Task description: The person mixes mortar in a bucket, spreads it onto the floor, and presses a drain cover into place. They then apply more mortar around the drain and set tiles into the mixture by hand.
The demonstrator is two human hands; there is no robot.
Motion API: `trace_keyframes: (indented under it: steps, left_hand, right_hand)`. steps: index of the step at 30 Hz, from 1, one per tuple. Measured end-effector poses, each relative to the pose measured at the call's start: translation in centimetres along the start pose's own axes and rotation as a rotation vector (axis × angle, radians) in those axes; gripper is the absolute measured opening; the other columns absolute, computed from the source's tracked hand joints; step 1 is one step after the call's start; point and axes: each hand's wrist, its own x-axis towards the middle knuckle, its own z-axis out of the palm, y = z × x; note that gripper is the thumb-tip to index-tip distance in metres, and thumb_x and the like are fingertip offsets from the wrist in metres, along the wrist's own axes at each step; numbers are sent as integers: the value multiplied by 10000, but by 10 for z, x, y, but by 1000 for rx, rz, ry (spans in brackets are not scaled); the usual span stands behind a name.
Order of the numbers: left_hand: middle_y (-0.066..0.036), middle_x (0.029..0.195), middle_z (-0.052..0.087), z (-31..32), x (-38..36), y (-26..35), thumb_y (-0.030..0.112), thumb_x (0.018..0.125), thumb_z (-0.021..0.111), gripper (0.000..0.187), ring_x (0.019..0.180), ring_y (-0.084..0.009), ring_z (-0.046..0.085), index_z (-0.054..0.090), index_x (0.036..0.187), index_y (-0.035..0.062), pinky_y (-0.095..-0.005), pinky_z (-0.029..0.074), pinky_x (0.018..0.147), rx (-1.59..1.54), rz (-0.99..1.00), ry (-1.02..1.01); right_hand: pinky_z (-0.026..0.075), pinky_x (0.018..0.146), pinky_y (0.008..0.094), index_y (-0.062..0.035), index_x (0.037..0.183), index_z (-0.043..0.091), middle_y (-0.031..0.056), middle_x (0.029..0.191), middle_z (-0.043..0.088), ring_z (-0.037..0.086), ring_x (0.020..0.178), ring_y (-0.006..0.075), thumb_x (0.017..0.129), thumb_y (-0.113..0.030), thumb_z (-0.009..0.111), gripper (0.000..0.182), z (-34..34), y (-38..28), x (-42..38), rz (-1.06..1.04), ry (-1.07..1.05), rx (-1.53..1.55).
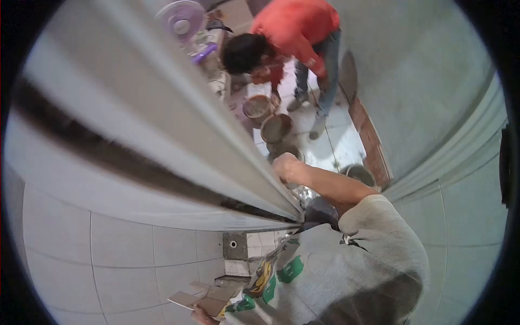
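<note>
At the lower edge, my left hand (202, 315) is closed on a beige tile (187, 299), its fingers at the tile's near edge; my shirt hides part of the arm. My right arm reaches forward from its sleeve, and my right hand (287, 167) is closed on the edge of the pale door frame (238, 143), with its fingertips hidden behind it. Just past that hand, on the floor, are buckets of grey mix, one bucket (276, 128) beside another bucket (257, 107).
A co-worker in a red shirt (298, 27) bends over the buckets. Another bucket (360, 174) stands near the right wall. A purple fan (182, 23) is at the back left. Tiled wall (124, 238) runs along the left, with a floor drain (233, 245) below.
</note>
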Motion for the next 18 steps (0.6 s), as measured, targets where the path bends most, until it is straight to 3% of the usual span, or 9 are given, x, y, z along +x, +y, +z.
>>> trace_keyframes:
  steps: [3, 7, 10, 18]
  left_hand:
    - [-217, 774, 629, -12, -6, 22, 376, 854, 613, 504, 644, -305, 588, 612, 922, -123, -436, 478, 578, 91, 47, -57]
    - [-219, 755, 624, -28, 36, 10, 397, 852, 607, 518, 637, -315, 573, 618, 900, -119, -447, 463, 584, 175, 84, -150]
    - [-222, 740, 620, -27, 42, 19, 412, 850, 603, 530, 632, -323, 562, 622, 883, -117, -455, 452, 587, 216, 118, -171]
    - [-227, 700, 610, -10, 29, 31, 452, 846, 591, 563, 618, -344, 532, 633, 839, -109, -478, 423, 598, 298, 99, -218]
  right_hand:
    - [556, 674, 377, -104, 890, 744, 95, 961, 714, 689, 895, 266, 766, -149, 624, 179, 7, 13, -16, 15, 53, 77]
    - [554, 706, 385, -75, 902, 741, 111, 968, 711, 685, 912, 284, 786, -112, 594, 191, -9, -42, -21, 134, -7, 231]
    - [550, 698, 405, -68, 835, 739, 133, 898, 709, 684, 869, 299, 730, -128, 613, 175, 6, -42, -27, 172, 117, 312]
    - [548, 692, 394, -67, 796, 736, 129, 865, 709, 689, 823, 288, 742, -109, 595, 157, -2, -18, -20, 58, 139, 372]
